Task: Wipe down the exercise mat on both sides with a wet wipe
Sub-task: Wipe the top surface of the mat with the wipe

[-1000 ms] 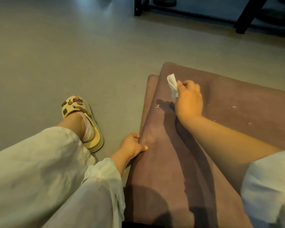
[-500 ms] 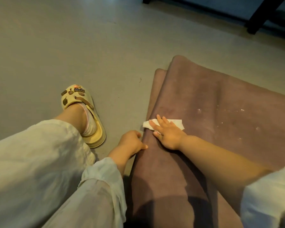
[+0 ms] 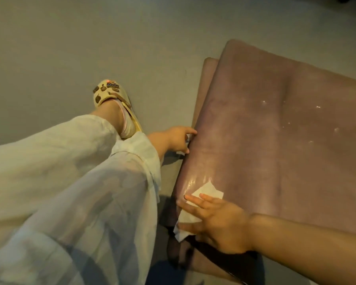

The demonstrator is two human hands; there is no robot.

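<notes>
— While a person crouches on a grey floor (image 3: 70, 48), where does the exercise mat (image 3: 275, 140) sit?

— It fills the frame from about one o'clock round to five o'clock, a mauve mat folded over itself, so that a lower layer peeks out along its edge at twelve o'clock. Pale flecks dot the top surface toward three o'clock.

— And the wet wipe (image 3: 201, 202)?

— At six o'clock, on the mat's near-left edge. The right hand (image 3: 218, 221) lies on it with fingers straight and slightly spread, pressing the white wipe flat against the surface; one corner of the wipe hangs off the mat's edge below the thumb. A wet sheen glints on the mat just above the wipe, toward twelve o'clock from it.

— What is the left hand (image 3: 175, 140) doing?

— It is at the centre of the frame, at the mat's left edge. The forefinger points across onto the top surface and the thumb sits lower against the side, so the hand holds the edge of the mat between them. The other fingers are hidden.

— Anything else in shot?

— A pale loose trouser leg (image 3: 60, 171) sweeps in from eight o'clock, and a cream sandal (image 3: 109, 93) with brown patches rests on the floor at about eleven o'clock from the left hand.
</notes>
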